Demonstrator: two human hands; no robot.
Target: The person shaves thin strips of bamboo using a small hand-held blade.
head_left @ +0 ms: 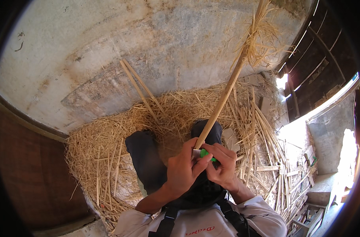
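A long pale bamboo strip [223, 98] rises from between my hands to the upper edge, with a tuft of curly shavings [263, 37] high on it. My left hand [184, 166] is closed on the strip's lower end, its thumb at a short metal blade with a bright green handle [207, 155]. My right hand [223, 166] is closed around that green-handled blade, right beside the strip and my left fingers. The exact contact of the blade with the strip is partly hidden by my fingers. Both hands sit over my dark-trousered legs [144, 154].
Straw [93, 146] and loose strips [263, 130] cover the floor around me. Two strips [140, 87] lean on the stained wall [89, 39]. A brown panel [30, 158] is at left; dark slatted boards [318, 51] and a concrete step [322, 189] are at right.
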